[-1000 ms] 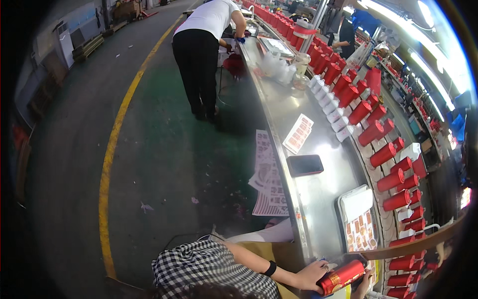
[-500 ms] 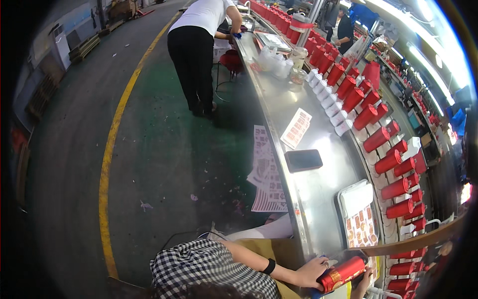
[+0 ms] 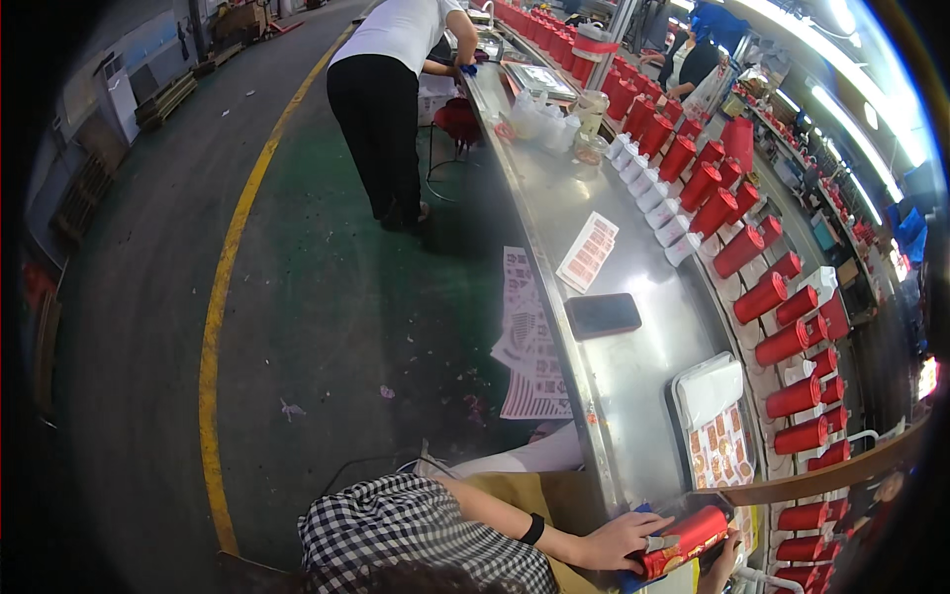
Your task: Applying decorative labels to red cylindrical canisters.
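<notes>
A red bottle with gold print (image 3: 688, 544) lies tilted across my two hands at the bench's near end. My left hand (image 3: 618, 543) is at its lower left end, fingers stretched along the side. A small silvery patch (image 3: 658, 544) shows beside those fingertips; I cannot tell what it is. Something blue, perhaps a cloth (image 3: 633, 579), is under that hand. At the bottle's right side, my right hand (image 3: 725, 564) is curled against it, partly hidden behind it. Close by is a tray (image 3: 676, 401) with a white sheet and printed labels.
A steel bench (image 3: 554, 238) carries a dark phone (image 3: 603, 316), a label sheet (image 3: 589, 252), plastic bags and jars. Rows of red bottles (image 3: 760, 297) line its right side, beside white bottles (image 3: 658, 198). A brown bar (image 3: 821, 475) crosses near my hands. A person (image 3: 381, 99) bends over the far end.
My left fingers have stretched out and shifted over the bottle, which stays nearly in place. The rows of red bottles have shifted slightly along the bench. A person in the far background has bent over.
</notes>
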A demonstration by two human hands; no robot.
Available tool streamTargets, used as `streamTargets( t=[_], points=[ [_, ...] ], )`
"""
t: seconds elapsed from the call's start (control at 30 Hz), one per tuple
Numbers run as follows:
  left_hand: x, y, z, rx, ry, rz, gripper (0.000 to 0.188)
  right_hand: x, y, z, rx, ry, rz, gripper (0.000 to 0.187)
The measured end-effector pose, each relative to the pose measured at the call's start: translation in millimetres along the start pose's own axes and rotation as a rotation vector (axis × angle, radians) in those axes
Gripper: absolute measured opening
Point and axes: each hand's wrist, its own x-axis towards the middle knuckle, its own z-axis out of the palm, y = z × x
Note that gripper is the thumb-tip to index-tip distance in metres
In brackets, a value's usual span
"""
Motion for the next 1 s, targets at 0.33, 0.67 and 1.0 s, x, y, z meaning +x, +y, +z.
streamTargets(
  t=[0.33,0.67,1.0],
  points=[
    [-6.7,-20.1,13.7,-0.037,0.038,0.014,0.041,-2.3,-6.8,8.9,-0.020,-0.026,0.000,0.043],
    [-9.0,-21.7,14.5,-0.028,0.047,-0.027,0.038,-7.1,-4.4,6.2,-0.034,-0.058,0.013,0.042],
    [-6.1,-17.5,11.1,-0.010,0.014,-0.028,0.037,-49.1,-16.8,17.7,-0.087,0.195,0.230,0.048]
  ],
)
